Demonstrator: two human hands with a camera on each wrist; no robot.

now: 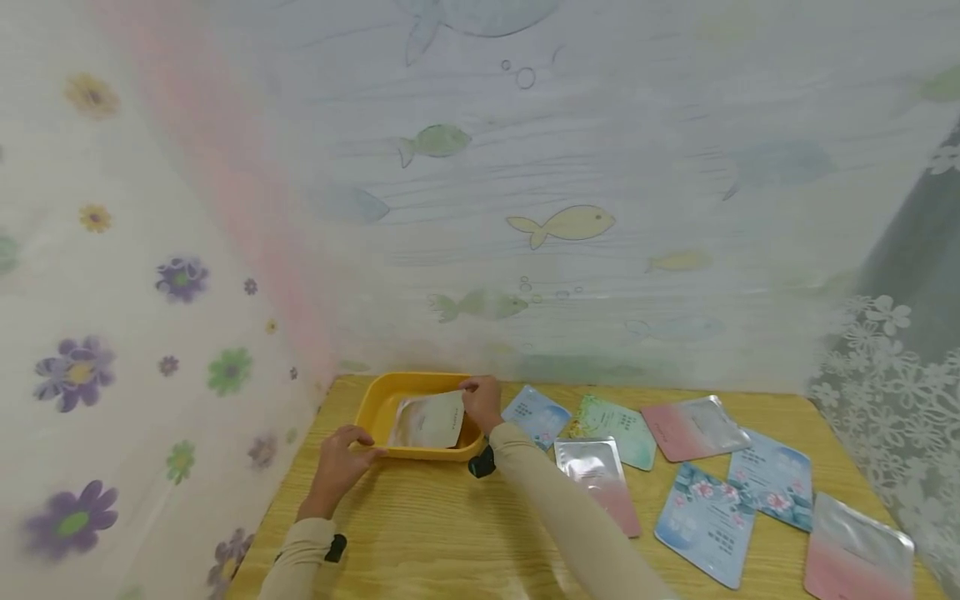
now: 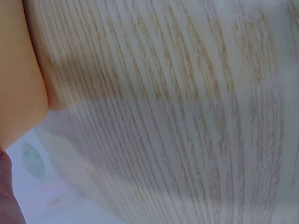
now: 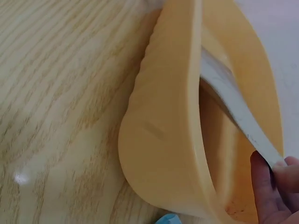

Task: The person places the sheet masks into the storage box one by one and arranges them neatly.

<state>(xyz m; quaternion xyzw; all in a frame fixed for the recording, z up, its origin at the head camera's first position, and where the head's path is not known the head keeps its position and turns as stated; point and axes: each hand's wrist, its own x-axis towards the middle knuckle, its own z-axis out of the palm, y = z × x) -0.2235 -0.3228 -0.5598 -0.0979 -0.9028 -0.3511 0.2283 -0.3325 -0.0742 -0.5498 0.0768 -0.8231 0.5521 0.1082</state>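
Observation:
A yellow plastic basin (image 1: 427, 454) stands at the back left of the wooden table. My left hand (image 1: 341, 467) grips its near left rim with thumb and fingers; in the left wrist view only a sliver of that hand (image 2: 8, 200) shows beside the basin wall (image 2: 21, 70). Over the basin's right side, my right hand (image 1: 483, 402) pinches the right edge of a pale sheet mask packet (image 1: 431, 423). The right wrist view shows this packet (image 3: 233, 105) tilted inside the basin, its held end raised between thumb and fingers (image 3: 264, 191).
Several mask packets lie to the right: a blue one (image 1: 536, 414) nearest the basin, a green one (image 1: 615, 429), pink-and-silver ones (image 1: 693, 429) and floral blue ones (image 1: 705, 525), some overlapping. A wall with painted fish (image 1: 577, 222) rises behind the table (image 1: 435, 533).

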